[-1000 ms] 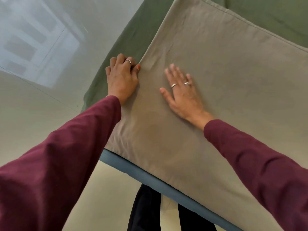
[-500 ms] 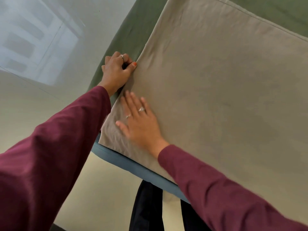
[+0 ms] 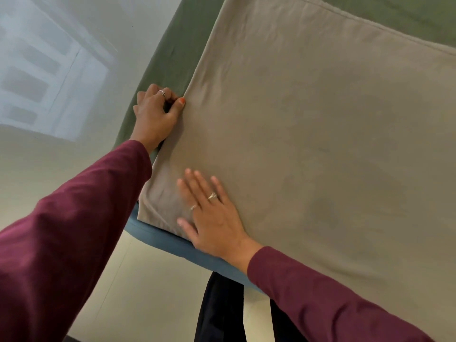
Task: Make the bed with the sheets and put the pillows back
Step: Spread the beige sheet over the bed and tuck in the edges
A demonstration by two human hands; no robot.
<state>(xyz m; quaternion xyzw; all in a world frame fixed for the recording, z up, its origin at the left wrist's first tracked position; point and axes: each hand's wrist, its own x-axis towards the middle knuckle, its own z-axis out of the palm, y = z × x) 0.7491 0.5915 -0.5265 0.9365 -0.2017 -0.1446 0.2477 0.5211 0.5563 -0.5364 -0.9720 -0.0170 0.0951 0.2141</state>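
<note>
Pale glossy flooring (image 3: 61,169), on which a bright window reflection is caught at the upper left, runs along the left side of the bed and under its foot. A flat beige cotton top sheet (image 3: 308,144) is spread over most of the mattress, its hemmed upper edge crossing the far right, while a dark green fitted sheet (image 3: 172,53) is left exposed along the bed's left edge and beyond the far hem. At the near corner a blue strip of mattress edge (image 3: 160,239) is seen below the beige sheet. The left hand (image 3: 154,117) is set on the bed's left edge, its fingers curled and its thumb pressed against the beige sheet's side edge, which is pinched there; a ring is worn on one finger and the thumbnail is painted orange. The right hand (image 3: 212,213) is laid flat on the beige sheet at the near left corner, fingers straight and slightly spread, two rings visible. Both arms are extended forward in maroon long sleeves (image 3: 74,230). Dark trouser legs (image 3: 219,309) are visible below the bed's near edge.
</note>
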